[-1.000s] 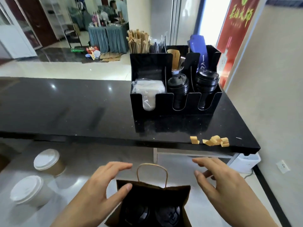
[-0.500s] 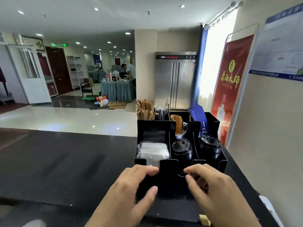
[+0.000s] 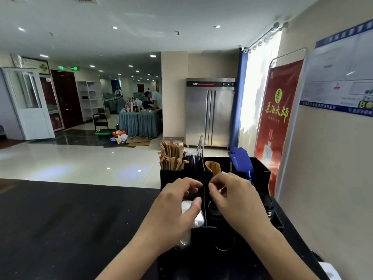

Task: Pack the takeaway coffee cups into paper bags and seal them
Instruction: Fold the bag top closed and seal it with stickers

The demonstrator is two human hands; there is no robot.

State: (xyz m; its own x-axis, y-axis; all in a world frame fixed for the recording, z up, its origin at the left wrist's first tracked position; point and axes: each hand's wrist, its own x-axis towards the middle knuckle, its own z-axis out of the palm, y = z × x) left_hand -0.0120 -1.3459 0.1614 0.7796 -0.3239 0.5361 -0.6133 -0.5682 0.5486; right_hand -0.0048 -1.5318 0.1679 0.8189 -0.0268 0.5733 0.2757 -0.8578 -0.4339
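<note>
Reaching into black organiser (image 3: pixel 260 168) at lower centre: left hand (image 3: pixel 177 211), right hand (image 3: pixel 238 201), fingers curling, grip contents indiscernible. Paper bag, cups lying out of frame. Risking knocked lid stack (image 3: pixel 266 205) through crowding.

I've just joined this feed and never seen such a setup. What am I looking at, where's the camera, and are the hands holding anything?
There is no machine: a person works bare-handed, and the single camera sits on their head, looking forward and down. The left hand and right hand reach over a black organizer on a dark counter. It holds wooden stirrers, black lids, a blue packet and a clear plastic pack. Both hands have curled fingers, the right seemingly pinching something small and pale; I cannot tell what. No bag or cups are in view.
</note>
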